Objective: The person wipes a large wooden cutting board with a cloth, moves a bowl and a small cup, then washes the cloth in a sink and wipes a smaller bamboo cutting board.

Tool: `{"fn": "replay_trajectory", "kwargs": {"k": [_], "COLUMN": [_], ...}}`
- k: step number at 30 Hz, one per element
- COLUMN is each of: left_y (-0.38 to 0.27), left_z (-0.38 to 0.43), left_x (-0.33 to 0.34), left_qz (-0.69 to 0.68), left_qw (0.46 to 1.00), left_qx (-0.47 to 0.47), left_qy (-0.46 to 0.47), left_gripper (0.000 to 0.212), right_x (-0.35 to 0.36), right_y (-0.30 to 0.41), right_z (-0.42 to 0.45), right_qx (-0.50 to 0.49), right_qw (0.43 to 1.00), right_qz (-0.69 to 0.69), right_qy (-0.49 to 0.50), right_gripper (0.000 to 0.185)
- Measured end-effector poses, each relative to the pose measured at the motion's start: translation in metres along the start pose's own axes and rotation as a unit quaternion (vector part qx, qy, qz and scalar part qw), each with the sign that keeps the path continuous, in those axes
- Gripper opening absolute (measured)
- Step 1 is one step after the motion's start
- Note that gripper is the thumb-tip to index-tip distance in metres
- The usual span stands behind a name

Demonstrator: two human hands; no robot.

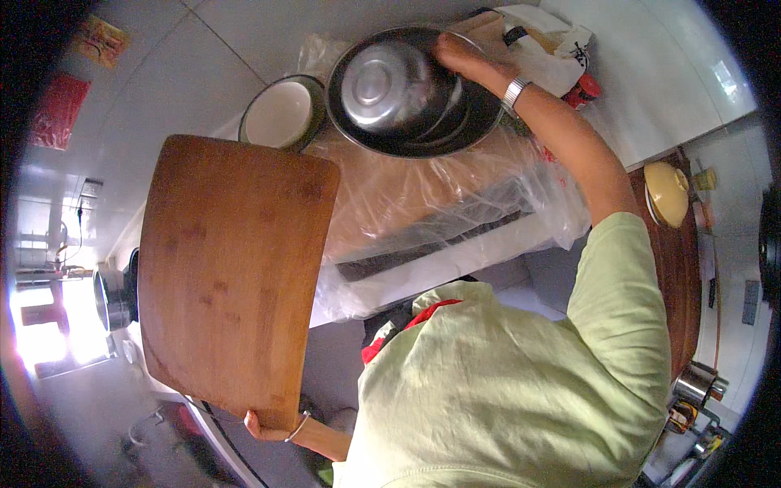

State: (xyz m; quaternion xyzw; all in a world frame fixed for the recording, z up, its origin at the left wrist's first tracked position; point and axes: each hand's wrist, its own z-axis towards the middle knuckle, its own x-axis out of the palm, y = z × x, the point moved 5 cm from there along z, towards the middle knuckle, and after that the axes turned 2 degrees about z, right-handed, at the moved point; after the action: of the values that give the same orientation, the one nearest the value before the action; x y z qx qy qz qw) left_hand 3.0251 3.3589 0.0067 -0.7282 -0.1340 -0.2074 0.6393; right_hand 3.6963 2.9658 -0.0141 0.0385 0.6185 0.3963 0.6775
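Note:
My left hand (263,425), with a bangle at the wrist, grips the near edge of a large wooden cutting board (235,274); its fingers are partly hidden beneath the board. The board is raised at the left, overlapping a plastic-covered surface. My right hand (457,56), below a metal watch band, reaches into a wide dark metal basin (421,137) at the top. Inside the basin lies a shiny steel bowl (381,85), with my right hand beside it. Whether those fingers hold anything is hard to tell.
A round pale-lined container (278,116) stands left of the basin. Clear plastic sheeting (427,189) covers the surface in front. Bags (546,61) and a red-lidded jar (583,91) sit at upper right. On a wooden top at far right rests a yellow bowl (666,194).

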Motion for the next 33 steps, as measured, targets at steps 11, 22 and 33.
{"fn": "replay_trajectory", "kwargs": {"k": [11, 22, 33], "left_y": [0.002, 0.016, 0.103], "left_z": [-0.006, 0.021, -0.044], "left_x": [0.003, 0.016, 0.210], "left_qz": [0.010, -0.047, -0.192], "left_qw": [0.999, 0.992, 0.923], "left_qx": [0.029, 0.112, -0.198], "left_qy": [-0.035, 0.021, 0.267], "left_gripper": [0.017, 0.019, 0.039], "right_x": [0.048, -0.099, -0.209], "right_y": [0.066, 0.092, 0.019], "right_z": [0.000, -0.073, -0.158], "right_qx": [0.126, -0.081, -0.062], "right_qw": [0.722, 0.983, 0.960], "right_qz": [0.672, 0.027, -0.121], "right_qy": [0.108, -0.160, -0.245], "right_gripper": [0.022, 0.029, 0.039]}}
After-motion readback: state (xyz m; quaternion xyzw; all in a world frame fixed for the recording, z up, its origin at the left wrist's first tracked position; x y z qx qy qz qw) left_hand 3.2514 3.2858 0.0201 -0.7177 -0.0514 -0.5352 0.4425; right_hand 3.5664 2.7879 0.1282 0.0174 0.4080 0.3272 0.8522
